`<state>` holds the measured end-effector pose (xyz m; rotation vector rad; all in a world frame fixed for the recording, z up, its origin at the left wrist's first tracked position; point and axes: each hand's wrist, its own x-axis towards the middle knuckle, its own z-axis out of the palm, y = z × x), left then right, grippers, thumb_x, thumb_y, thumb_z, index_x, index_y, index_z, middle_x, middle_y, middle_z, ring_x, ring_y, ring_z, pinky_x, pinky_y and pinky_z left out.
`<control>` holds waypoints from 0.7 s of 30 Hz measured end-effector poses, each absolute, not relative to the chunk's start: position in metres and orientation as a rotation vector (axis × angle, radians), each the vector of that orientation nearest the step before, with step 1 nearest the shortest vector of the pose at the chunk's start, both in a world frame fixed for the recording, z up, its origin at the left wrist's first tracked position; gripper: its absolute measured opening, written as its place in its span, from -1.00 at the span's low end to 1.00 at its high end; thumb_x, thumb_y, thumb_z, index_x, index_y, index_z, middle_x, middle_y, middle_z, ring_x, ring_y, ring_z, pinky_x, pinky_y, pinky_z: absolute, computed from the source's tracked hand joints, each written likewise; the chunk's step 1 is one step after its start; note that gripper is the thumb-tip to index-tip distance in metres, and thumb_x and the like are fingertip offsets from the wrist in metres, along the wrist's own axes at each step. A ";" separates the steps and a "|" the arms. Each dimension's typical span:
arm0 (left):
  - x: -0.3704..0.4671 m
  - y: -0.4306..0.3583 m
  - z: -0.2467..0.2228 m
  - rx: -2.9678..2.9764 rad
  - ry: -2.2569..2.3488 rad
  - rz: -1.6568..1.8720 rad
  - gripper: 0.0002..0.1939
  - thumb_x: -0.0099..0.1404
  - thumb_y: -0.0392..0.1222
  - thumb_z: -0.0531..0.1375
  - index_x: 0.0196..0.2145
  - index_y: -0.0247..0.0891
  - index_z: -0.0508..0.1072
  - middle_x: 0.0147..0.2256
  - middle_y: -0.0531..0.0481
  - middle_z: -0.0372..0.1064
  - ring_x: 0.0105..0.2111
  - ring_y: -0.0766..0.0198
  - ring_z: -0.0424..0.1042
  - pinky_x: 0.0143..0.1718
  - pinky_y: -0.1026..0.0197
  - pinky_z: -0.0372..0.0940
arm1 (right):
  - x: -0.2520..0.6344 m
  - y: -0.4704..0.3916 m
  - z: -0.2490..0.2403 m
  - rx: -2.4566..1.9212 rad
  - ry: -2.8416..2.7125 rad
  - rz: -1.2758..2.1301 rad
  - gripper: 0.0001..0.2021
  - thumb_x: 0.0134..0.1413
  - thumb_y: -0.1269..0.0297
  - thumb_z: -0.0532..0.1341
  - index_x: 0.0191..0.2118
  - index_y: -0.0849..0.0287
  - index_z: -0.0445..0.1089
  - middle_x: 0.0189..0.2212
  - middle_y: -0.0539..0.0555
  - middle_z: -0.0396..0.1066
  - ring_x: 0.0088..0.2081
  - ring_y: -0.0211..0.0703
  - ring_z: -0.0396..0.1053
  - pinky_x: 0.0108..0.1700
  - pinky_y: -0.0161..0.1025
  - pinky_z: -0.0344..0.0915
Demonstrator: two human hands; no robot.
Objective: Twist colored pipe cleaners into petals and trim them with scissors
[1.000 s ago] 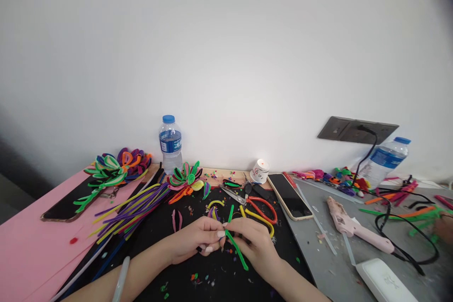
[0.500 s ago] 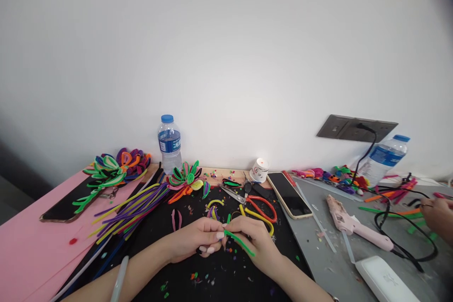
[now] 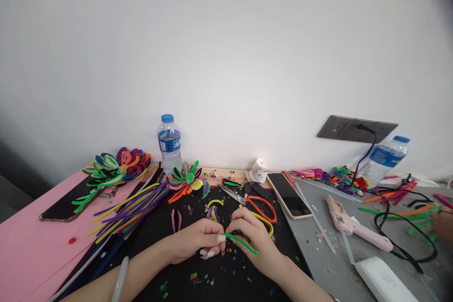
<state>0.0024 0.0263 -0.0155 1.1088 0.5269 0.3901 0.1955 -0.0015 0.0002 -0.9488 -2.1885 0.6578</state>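
Observation:
A short green pipe cleaner (image 3: 244, 244) runs between my two hands above the black mat (image 3: 170, 276). My left hand (image 3: 201, 240) pinches its left end between thumb and fingers. Fingers curled, my right hand (image 3: 253, 233) holds it as well, and its free end points down to the right. Just beyond my hands lie a small purple-and-yellow looped piece (image 3: 213, 213), red-handled scissors (image 3: 260, 207) and a yellow handle (image 3: 265, 222), partly hidden. A pink loop (image 3: 176, 221) lies beyond my left wrist.
Pipe cleaners (image 3: 132, 212) and a flower (image 3: 186, 177) lie left, near a bottle (image 3: 170, 144). A paper cup (image 3: 259, 171) and phone (image 3: 290, 196) stand beyond. Right are a glue gun (image 3: 357, 226), its cable, a white box (image 3: 387, 281) and another person's hand (image 3: 442, 222).
My right fingers have shifted and curl more above the green piece, which tilts slightly differently. At the far right, the other person's hand has moved and an orange-green piece shows beside it.

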 end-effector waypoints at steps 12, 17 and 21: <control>0.004 0.025 -0.020 1.202 0.579 0.427 -0.72 0.16 -0.07 0.14 -0.50 -0.39 0.38 -0.70 0.13 0.22 -0.74 0.52 -0.04 -0.67 0.38 -0.16 | 0.199 0.000 0.008 -0.910 -2.438 0.470 -0.85 0.16 0.43 -0.01 -0.27 0.16 0.28 -0.45 0.03 0.33 -0.40 -0.21 0.14 -0.34 -0.27 0.09; 0.006 0.022 -0.023 1.309 0.648 0.494 -0.69 0.15 -0.04 0.14 -0.49 -0.39 0.42 -0.68 0.09 0.27 -0.74 0.51 0.01 -0.67 0.39 -0.13 | 0.201 0.001 0.005 -0.928 -2.447 0.337 -0.88 0.16 0.37 0.02 -0.31 0.15 0.29 -0.49 0.03 0.34 -0.40 -0.18 0.13 -0.34 -0.26 0.07; 0.009 0.020 -0.025 1.390 0.682 0.534 -0.69 0.15 -0.05 0.13 -0.51 -0.39 0.43 -0.68 0.08 0.29 -0.73 0.49 0.05 -0.66 0.40 -0.10 | 0.202 0.001 0.005 -0.945 -2.457 0.301 -0.88 0.15 0.36 0.03 -0.35 0.17 0.29 -0.48 0.04 0.32 -0.34 -0.16 0.15 -0.33 -0.26 0.08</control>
